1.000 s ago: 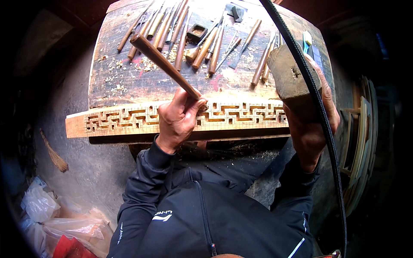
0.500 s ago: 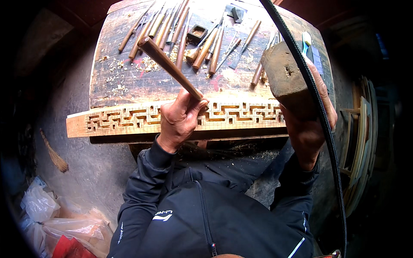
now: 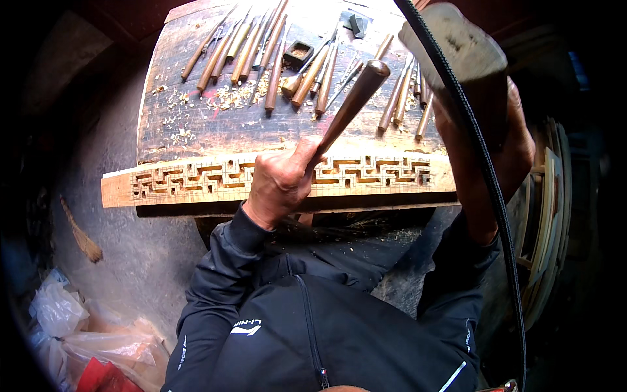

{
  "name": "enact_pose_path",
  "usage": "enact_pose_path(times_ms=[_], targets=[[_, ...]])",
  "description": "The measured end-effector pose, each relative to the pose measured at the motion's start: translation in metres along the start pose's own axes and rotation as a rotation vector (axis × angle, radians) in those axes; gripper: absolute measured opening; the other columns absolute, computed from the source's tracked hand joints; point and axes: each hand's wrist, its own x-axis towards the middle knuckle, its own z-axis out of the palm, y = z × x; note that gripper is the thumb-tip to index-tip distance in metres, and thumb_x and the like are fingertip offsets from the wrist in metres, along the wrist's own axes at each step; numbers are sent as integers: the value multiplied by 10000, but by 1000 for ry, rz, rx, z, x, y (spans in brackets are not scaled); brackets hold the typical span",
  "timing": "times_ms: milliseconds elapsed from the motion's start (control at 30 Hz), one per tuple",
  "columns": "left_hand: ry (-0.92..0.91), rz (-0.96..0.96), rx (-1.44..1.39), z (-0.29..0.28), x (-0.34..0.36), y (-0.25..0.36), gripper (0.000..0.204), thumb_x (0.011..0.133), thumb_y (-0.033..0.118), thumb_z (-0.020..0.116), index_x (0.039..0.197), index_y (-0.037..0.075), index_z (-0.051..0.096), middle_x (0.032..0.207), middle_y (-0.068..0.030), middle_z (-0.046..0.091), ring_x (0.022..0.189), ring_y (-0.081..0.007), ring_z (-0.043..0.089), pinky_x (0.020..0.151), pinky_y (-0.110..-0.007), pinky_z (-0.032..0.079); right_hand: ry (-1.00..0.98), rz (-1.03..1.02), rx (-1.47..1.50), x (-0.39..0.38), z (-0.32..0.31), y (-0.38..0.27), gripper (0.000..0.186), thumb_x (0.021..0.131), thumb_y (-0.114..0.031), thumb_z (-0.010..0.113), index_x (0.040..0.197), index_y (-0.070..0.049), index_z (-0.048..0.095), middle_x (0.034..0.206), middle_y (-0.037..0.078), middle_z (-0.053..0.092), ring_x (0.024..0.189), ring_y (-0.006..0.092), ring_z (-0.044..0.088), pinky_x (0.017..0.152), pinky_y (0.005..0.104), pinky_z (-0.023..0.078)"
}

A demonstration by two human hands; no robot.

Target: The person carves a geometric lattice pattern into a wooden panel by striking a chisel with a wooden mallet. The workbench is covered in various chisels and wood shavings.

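My left hand (image 3: 281, 181) grips a wooden-handled chisel (image 3: 353, 104) whose handle now leans up to the right, its tip down on a long carved wooden strip (image 3: 196, 179) with a fretwork key pattern. My right hand (image 3: 503, 147) is closed round the handle of a heavy wooden mallet (image 3: 454, 49), raised above the right end of the strip. The chisel's blade is hidden behind my left hand.
The strip lies along the front edge of a worn wooden workbench (image 3: 196, 127). Several wooden-handled chisels (image 3: 251, 46) and wood chips lie at the back. A black cable (image 3: 486, 176) crosses the right side. Plastic bags (image 3: 85, 333) sit on the floor lower left.
The chisel handle has swung from leaning up-left to leaning up-right. The mallet has risen higher in my right hand. The left hand stays on the carved strip.
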Motion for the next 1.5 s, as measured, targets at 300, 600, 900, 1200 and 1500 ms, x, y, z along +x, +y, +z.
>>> enact_pose_path(times_ms=[300, 600, 900, 1200, 1500], targets=[[0, 34, 55, 2, 3, 0, 263, 904, 20, 758, 1155, 66, 695, 687, -146, 652, 637, -327, 711, 565, -443, 519, 108, -153, -128, 26, -7, 1, 594, 938, -93, 832, 1496, -61, 629, 1252, 155, 790, 1153, 281, 785, 974, 416, 680], [4, 37, 35, -2, 7, 3, 255, 896, 30, 773, 1132, 96, 701, 718, -141, 665, 649, -332, 706, 572, -443, 521, 56, -234, -323, 27, -1, 0, 677, 846, -82, 902, 1480, -106, 666, 1279, 137, 791, 1163, 280, 782, 967, 400, 677], [17, 50, 29, 0, 3, -1, 210, 899, 46, 822, 1090, 64, 737, 762, -134, 686, 651, -337, 701, 590, -426, 517, 47, -273, -415, 21, 8, 1, 669, 830, -65, 899, 1460, -194, 712, 1227, 162, 794, 1072, 336, 794, 938, 418, 644], [298, -486, -697, -3, -16, -7, 257, 1053, -61, 669, 1284, -14, 567, 1003, -122, 812, 995, -174, 795, 899, -314, 623, 85, -116, -300, -10, 14, 0, 646, 869, -123, 914, 1471, -83, 683, 1335, 171, 775, 1195, 336, 776, 1013, 428, 636], [45, -421, -564, -5, -22, -10, 301, 1072, -71, 615, 1342, 22, 520, 1062, -157, 814, 1035, -202, 791, 918, -339, 633, 65, -36, -205, -21, 16, 4, 687, 853, -91, 909, 1494, -58, 663, 1382, 194, 749, 1245, 338, 754, 1052, 435, 619]])
